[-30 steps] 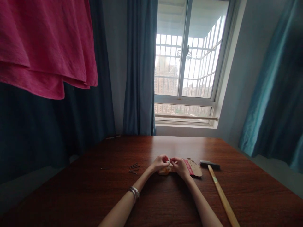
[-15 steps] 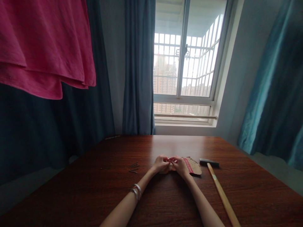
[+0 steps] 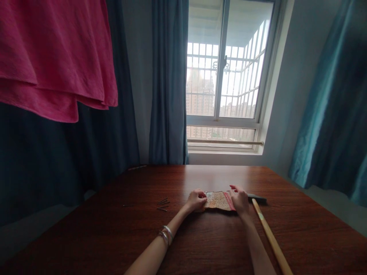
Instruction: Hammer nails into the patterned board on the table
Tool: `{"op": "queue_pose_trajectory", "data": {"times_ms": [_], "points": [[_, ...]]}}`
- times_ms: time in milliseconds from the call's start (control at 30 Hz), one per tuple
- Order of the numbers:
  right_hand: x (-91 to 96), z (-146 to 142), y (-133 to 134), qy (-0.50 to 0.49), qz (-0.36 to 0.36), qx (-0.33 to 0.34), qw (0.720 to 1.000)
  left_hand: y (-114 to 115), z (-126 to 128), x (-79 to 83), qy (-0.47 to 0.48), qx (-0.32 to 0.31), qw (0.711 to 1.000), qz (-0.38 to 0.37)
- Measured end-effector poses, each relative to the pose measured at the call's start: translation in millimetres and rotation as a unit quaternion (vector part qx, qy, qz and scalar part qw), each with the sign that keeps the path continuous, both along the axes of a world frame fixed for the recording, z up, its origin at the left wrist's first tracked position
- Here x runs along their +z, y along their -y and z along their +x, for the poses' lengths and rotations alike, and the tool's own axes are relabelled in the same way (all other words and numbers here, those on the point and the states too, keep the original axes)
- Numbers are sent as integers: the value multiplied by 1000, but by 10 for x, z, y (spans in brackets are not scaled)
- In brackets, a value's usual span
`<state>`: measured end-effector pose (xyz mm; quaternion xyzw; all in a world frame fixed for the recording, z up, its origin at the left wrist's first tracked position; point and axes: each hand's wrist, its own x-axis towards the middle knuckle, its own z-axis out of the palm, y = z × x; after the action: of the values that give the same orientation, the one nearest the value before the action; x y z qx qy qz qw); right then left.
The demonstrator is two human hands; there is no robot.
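A small tan board [image 3: 219, 200] with many tiny dots and a pink band on its right side lies on the brown wooden table [image 3: 114, 236]. My left hand [image 3: 196, 200] is closed on the board's left end. My right hand [image 3: 239, 199] grips its right end, fingers curled over the far edge. A silver bracelet sits on my left wrist. Several thin nails [image 3: 163, 203] lie left of my left hand. A hammer [image 3: 265, 229] with a long pale handle rests just right of my right hand.
A lone nail [image 3: 127, 206] lies further left on the table. Pink cloth [image 3: 54, 57] hangs at the upper left. Blue curtains [image 3: 169, 84] flank a barred window [image 3: 226, 76] behind the table's far edge.
My hands were pinched together over the board's left part. Now the right hand has moved right to the board's other end, and the board lies spread between both hands.
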<state>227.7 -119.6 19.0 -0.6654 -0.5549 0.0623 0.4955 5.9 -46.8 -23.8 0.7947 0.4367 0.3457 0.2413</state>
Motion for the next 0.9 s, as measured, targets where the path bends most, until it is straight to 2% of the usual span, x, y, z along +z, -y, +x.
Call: {"op": "queue_pose_trajectory", "data": {"times_ms": [67,133,233,333,433,567,667,733,800,833,900], "points": [[-10,190,187,17,-8,-56,998,2,-3,0,0,0,1000,-1],[-70,365,400,86,-61,-155,982,6,-3,5,0,1,1000,-5],[-211,582,720,121,-152,-219,956,9,-3,8,-3,2,1000,-7],[-342,720,979,83,-207,-207,953,10,-6,8,-5,-2,1000,-1],[-411,789,1125,62,-235,-186,952,17,-11,17,-7,-2,1000,-3],[-388,888,1136,102,-265,-115,952,23,-13,27,-15,-1,1000,-5],[-327,1002,1043,87,-284,-107,949,15,-12,19,-16,-3,1000,2],[-290,1051,974,28,-288,-88,953,9,-11,14,-17,-5,1000,5],[-260,1044,942,-81,-285,-44,954,11,-11,15,-18,-8,1000,4],[-245,1018,949,-148,-281,-19,948,14,-12,19,-18,-9,1000,4],[-206,943,1015,-289,-269,16,919,26,-12,32,-14,-9,1000,3]]}}
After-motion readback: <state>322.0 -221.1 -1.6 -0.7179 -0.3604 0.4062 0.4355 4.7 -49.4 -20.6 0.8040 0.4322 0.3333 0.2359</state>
